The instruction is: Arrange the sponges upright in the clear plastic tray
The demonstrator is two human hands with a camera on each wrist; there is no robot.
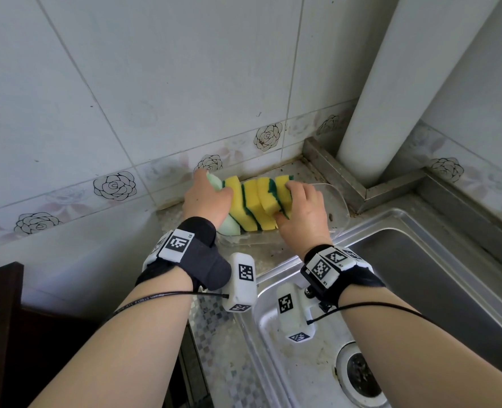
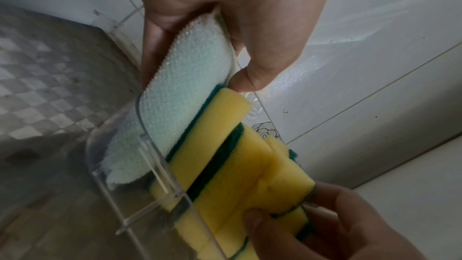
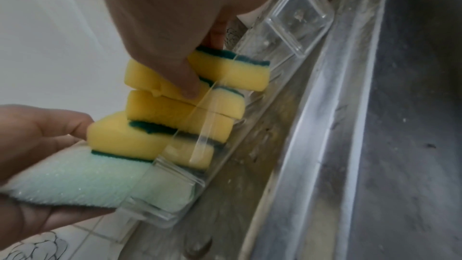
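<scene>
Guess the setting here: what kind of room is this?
Most likely a home kitchen, at the sink corner. A stainless steel sink with a drain, tiled walls, and dish sponges in a clear plastic tray point to that.

Both forearms reach forward, bare, each wrist strapped with a dark band carrying white marker blocks; left hand [image 1: 205,201] curls round the pale green sponge [image 1: 214,181] at the left end of the sponge row, thumb pressing alongside; right hand [image 1: 301,206] at the row's right end, fingers hooked over the last yellow sponge [image 1: 282,187], thumb pinching below.
</scene>
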